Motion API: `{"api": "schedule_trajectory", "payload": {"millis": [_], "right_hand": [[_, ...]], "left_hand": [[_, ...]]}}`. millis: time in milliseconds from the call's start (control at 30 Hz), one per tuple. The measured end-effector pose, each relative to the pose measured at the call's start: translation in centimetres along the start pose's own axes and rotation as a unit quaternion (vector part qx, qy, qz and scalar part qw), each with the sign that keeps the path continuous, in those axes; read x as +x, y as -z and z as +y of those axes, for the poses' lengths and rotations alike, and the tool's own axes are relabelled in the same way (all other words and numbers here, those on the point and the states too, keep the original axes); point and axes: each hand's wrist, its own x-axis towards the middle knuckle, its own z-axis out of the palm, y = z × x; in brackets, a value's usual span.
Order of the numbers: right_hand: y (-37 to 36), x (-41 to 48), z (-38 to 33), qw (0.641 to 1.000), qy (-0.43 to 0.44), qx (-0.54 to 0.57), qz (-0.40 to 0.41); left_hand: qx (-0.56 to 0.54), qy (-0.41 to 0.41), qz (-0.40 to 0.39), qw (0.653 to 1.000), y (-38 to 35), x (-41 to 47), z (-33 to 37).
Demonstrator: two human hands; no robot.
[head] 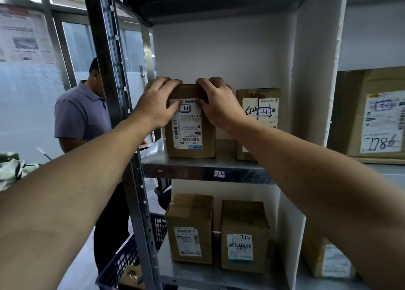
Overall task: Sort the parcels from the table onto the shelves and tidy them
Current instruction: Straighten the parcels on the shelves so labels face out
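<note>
Hands: left hand (156,105) and right hand (217,105) both grasp the cardboard parcel (190,140), fingers curled over its top edge | Parcel: upright on the metal shelf (192,172), label facing out | 3 o'clock of parcel: second labelled box (263,105), near | 9 o'clock: person in purple polo shirt (83,114)
</note>
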Motion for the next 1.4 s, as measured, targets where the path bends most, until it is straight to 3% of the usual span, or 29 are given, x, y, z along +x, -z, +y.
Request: {"api": "schedule_trajectory", "payload": {"millis": [167,333,500,667,1033,1400], "right_hand": [[1.7,-0.5,-0.8,0.997,0.039,-0.063,0.029],[5.4,-1.5,1.1,0.989,0.042,-0.118,0.072],[8.3,-4.0,4.9,0.989,0.001,-0.129,0.079],[9.7,-6.1,7.4,0.993,-0.062,-0.07,0.077],[9.4,-6.9,8.9,0.997,-0.073,-0.026,0.028],[8.7,-7.1,9.6,0.994,-0.101,0.011,0.039]], "left_hand": [[-0.003,0.006,0.003,1.0,0.2,-0.2,0.3],[0.008,-0.028,0.07,0.997,0.6,0.2,2.2],[-0.002,-0.107,0.102,0.989,-0.1,1.0,6.7],[-0.043,-0.154,0.086,0.983,-1.8,1.5,11.0],[-0.117,-0.089,-0.016,0.989,-5.2,2.0,14.2],[-0.172,-0.067,-0.025,0.982,-6.2,2.0,14.3]]}}
